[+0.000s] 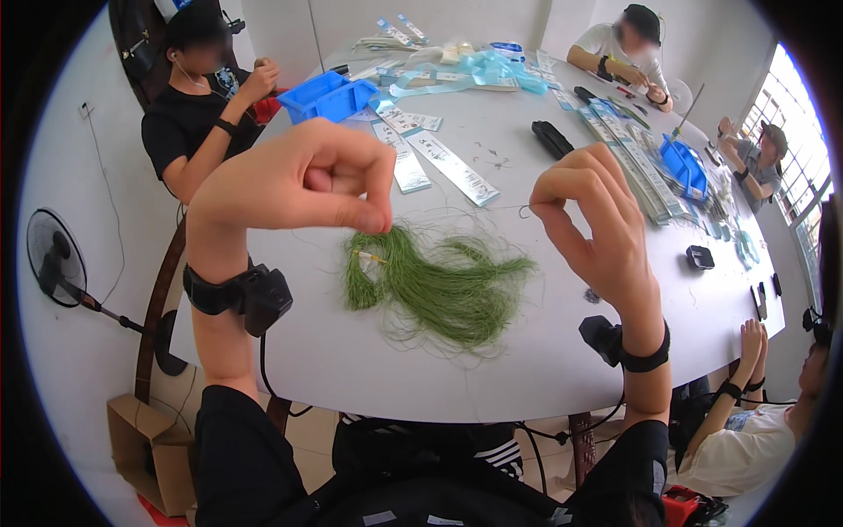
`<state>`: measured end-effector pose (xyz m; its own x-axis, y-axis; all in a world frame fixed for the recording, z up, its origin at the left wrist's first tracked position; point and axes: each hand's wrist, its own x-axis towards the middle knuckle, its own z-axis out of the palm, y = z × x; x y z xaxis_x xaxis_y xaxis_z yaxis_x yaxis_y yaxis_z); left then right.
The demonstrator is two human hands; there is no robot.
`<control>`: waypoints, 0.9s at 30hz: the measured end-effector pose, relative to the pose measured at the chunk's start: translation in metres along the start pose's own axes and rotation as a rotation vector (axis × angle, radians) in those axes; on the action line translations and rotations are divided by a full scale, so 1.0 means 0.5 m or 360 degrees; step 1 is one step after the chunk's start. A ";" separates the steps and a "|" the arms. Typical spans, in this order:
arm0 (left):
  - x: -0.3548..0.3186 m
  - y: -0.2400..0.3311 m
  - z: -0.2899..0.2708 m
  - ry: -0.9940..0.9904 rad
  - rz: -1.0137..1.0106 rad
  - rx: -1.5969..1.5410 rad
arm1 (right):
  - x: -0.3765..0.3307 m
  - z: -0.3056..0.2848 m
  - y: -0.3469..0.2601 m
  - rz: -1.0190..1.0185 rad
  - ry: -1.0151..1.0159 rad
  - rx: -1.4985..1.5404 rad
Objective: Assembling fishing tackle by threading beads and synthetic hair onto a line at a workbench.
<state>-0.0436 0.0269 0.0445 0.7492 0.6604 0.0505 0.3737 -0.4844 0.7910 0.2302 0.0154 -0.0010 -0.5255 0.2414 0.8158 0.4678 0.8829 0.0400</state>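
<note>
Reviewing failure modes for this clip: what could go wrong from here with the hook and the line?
1. The right hand pinches a small metal fish hook by its end; the bare point sits close to the fingertips and might prick them.
2. The left hand pinches thin line rising from the loose bundle of green fishing line; stray loops spread around it, so pulling could tangle or drag the whole bundle.
3. More small loose hooks lie on the white round table and could snag the line.

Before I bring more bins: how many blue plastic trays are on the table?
2. One blue tray sits at the far left by the seated person; the other at the right edge. More may be hidden.
</note>
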 end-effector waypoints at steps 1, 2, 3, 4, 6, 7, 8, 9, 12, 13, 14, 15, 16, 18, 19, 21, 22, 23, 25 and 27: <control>-0.001 0.001 -0.003 -0.0085 -0.0025 0.0057 | 0.000 0.000 0.002 0.0004 0.0000 -0.0004; 0.002 0.000 -0.003 -0.0090 -0.0022 0.0057 | 0.001 -0.001 0.003 0.0002 0.0011 -0.0025; 0.003 0.000 -0.004 -0.0203 -0.0010 0.0108 | 0.002 0.000 0.003 -0.0003 0.0024 -0.0041; 0.005 0.000 -0.005 -0.0317 0.0002 0.0160 | 0.001 0.001 0.003 -0.0002 0.0026 -0.0041; 0.016 -0.014 -0.002 -0.0422 0.0238 0.0302 | 0.000 0.007 0.004 0.0030 0.0026 0.0017; 0.020 -0.025 0.002 -0.0524 0.0474 0.0442 | -0.001 0.010 0.001 0.0027 0.0027 0.0022; 0.020 -0.038 0.009 -0.0521 0.0469 0.0444 | -0.004 0.012 -0.005 0.0063 -0.0010 0.0041; 0.022 -0.054 0.019 -0.0307 0.0525 0.0731 | -0.007 0.014 -0.008 0.0103 -0.0050 0.0055; 0.062 -0.075 0.055 0.0185 0.0505 0.0610 | -0.007 0.018 -0.014 0.0071 -0.0025 -0.0047; 0.081 -0.068 0.070 0.0452 0.0421 0.0205 | -0.006 0.020 -0.017 0.0067 -0.0022 -0.0040; 0.090 -0.056 0.085 0.0456 0.0415 0.0209 | -0.005 0.022 -0.020 0.0047 0.0006 -0.0075; 0.100 -0.043 0.104 0.0416 0.0371 -0.0292 | -0.006 0.023 -0.019 0.0031 0.0034 -0.0116; 0.106 -0.035 0.120 0.0367 0.0327 -0.0794 | -0.007 0.023 -0.019 0.0031 0.0033 -0.0121; 0.108 -0.035 0.138 0.0362 0.0358 -0.0762 | -0.009 0.023 -0.020 0.0075 0.0046 -0.0183; 0.107 -0.034 0.147 0.0359 0.0386 -0.0729 | -0.010 0.025 -0.021 0.0075 0.0045 -0.0183; 0.108 -0.026 0.163 0.0473 0.0342 -0.0718 | -0.011 0.030 -0.023 0.0127 0.0116 -0.0248; 0.110 -0.029 0.167 0.0573 0.0414 -0.0620 | -0.012 0.032 -0.024 0.0125 0.0114 -0.0246; 0.111 -0.031 0.170 0.0672 0.0485 -0.0522 | -0.013 0.036 -0.026 0.0159 0.0165 -0.0239; 0.113 -0.032 0.173 0.0723 0.0467 -0.0500 | -0.018 0.042 -0.026 0.0193 0.0216 -0.0235; 0.113 -0.034 0.176 0.0775 0.0448 -0.0476 | -0.022 0.046 -0.029 0.0260 0.0283 -0.0147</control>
<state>0.0407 0.0219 -0.0195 0.4358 0.7503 0.4972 -0.0231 -0.5429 0.8395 0.2128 0.0093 -0.0238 -0.3082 0.2959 0.9041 0.6036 0.7954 -0.0545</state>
